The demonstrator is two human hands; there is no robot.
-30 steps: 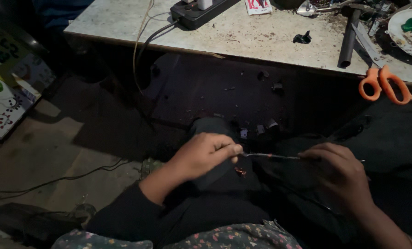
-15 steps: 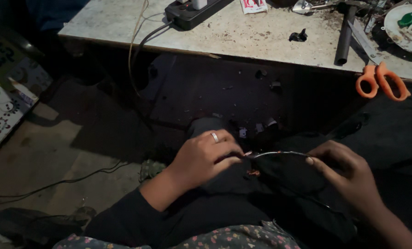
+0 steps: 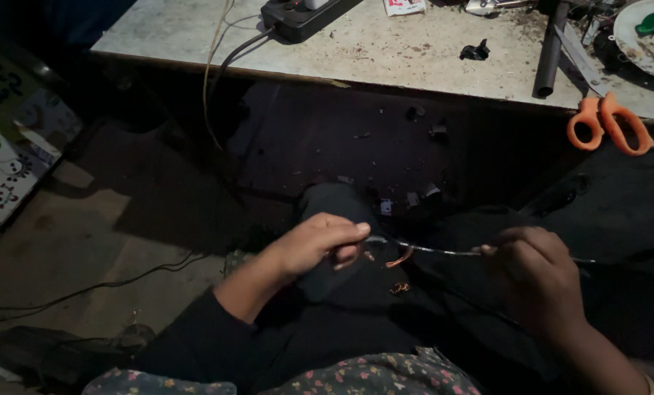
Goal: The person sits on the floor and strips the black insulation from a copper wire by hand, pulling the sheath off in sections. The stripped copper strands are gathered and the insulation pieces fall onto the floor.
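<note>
Over my dark lap, my left hand [image 3: 316, 245] pinches one end of a thin grey wire [image 3: 433, 250]. My right hand [image 3: 535, 274] grips the same wire further right, so the wire runs taut and nearly level between both hands. A short bared copper strand [image 3: 399, 258] curls down from the wire near my left fingertips. A second small copper scrap [image 3: 399, 288] lies on my lap just below it.
A worn pale worktable [image 3: 385, 51] spans the top, with a black power strip [image 3: 305, 14], orange-handled scissors [image 3: 609, 121], a dark metal tube [image 3: 549, 51] and a white dish [image 3: 645, 40]. Cables hang off its edge to the floor. Colourful printed cardboard [image 3: 5, 168] lies at left.
My left hand has shifted its pinch on the wire and turned slightly. The copper strand now hangs lower and more to the right. The camera view has drifted a little.
</note>
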